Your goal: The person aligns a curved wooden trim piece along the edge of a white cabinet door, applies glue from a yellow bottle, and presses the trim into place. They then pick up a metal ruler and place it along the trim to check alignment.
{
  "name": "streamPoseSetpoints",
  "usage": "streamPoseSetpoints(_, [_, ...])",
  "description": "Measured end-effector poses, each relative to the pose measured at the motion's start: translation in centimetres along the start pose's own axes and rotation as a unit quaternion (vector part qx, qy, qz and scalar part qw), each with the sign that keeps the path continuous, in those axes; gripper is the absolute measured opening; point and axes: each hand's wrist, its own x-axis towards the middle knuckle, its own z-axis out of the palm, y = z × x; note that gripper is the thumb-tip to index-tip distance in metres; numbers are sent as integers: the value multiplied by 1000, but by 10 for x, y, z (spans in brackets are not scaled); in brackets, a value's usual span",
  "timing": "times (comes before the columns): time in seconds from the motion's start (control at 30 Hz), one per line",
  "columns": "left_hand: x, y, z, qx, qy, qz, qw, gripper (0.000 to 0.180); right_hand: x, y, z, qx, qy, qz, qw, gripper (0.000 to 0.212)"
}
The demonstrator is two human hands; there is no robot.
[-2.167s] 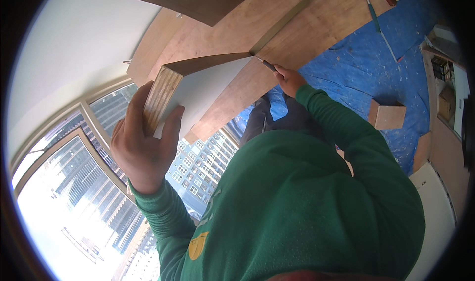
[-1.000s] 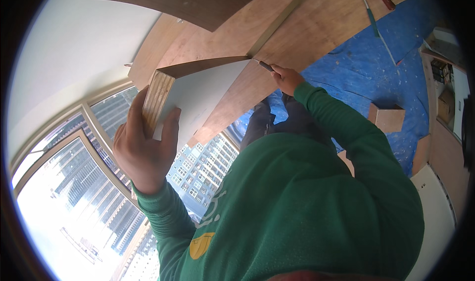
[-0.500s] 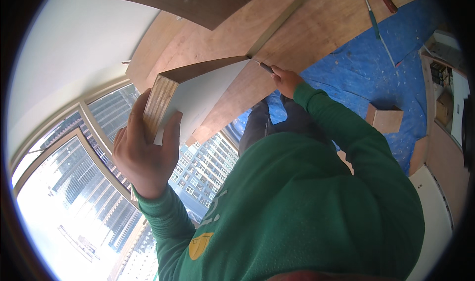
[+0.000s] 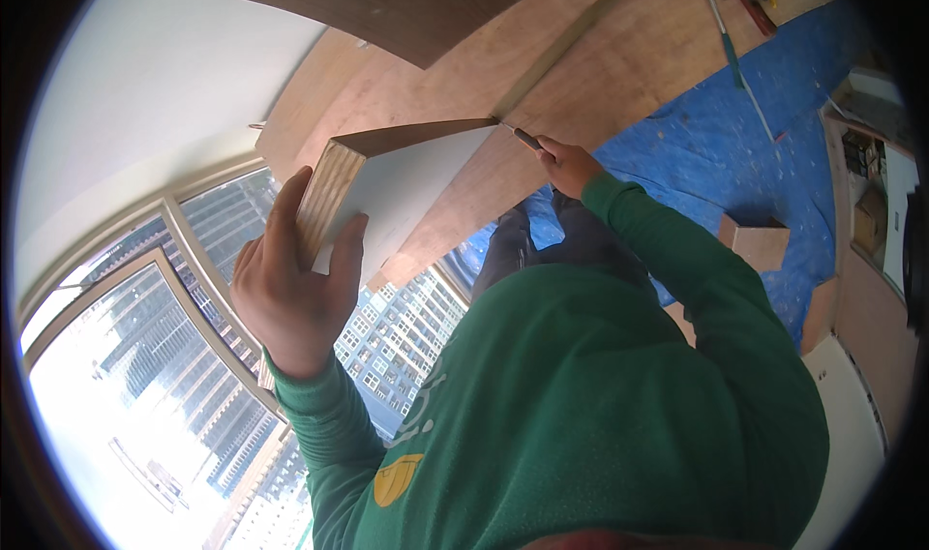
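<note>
A thick plywood board [image 4: 416, 178] with a white face and brown layered edges stands tilted, its near end raised toward me. My left hand [image 4: 295, 279] grips that end, fingers along the outer side and thumb against the white face. At the board's far corner, my right hand [image 4: 573, 170] is closed around a slim hand tool [image 4: 526, 140] with a dark handle. Its thin tip points to the corner where the board meets the wooden surface; the exact kind of tool is too small to tell.
Beneath the board spreads a large plywood sheet [image 4: 619, 76] with a narrow wooden strip [image 4: 561, 52] across it. A hammer [image 4: 724, 42] lies at the far right. Blue sheeting [image 4: 668, 153] covers the floor, with a wooden box [image 4: 755, 242] on it. Windows [image 4: 126, 327] stand at left.
The view has shifted slightly, so the board and both hands appear a little farther right. Both grips stay the same, and the tool's tip remains at the board's far corner.
</note>
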Motion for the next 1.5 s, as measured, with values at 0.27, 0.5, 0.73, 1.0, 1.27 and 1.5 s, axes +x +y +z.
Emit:
streamPoseSetpoints(0.27, [-1, 0, -2, 15, -9, -5, 1000, 54, 19, 9, 18, -64, 9, -6, 998, 47])
streamPoseSetpoints(0.5, [3, -4, 4, -2, 1, -4, 1000, 53, 0, 0, 10, -77, -33, 36, 996, 46])
streamPoseSetpoints(0.73, [5, -2, 3, -5, 29, 20, 999, 53, -22, 15, -6, -13, -36, 39, 999, 39])
streamPoseSetpoints(1.0, [4, 2, 0, 18, 15, 5, 1000, 54, -17, 17, -10, 18, 6, 0, 1000, 37])
streamPoseSetpoints(1.27, [2, 4, 2, 9, 25, 16, 1000, 55, 26, 11, 9, -49, 11, -56, 997, 42])
streamPoseSetpoints(1.5, [-1, 4, 2, 11, 20, 7, 1000, 55, 27, 1, 17, -89, -18, -14, 996, 39])
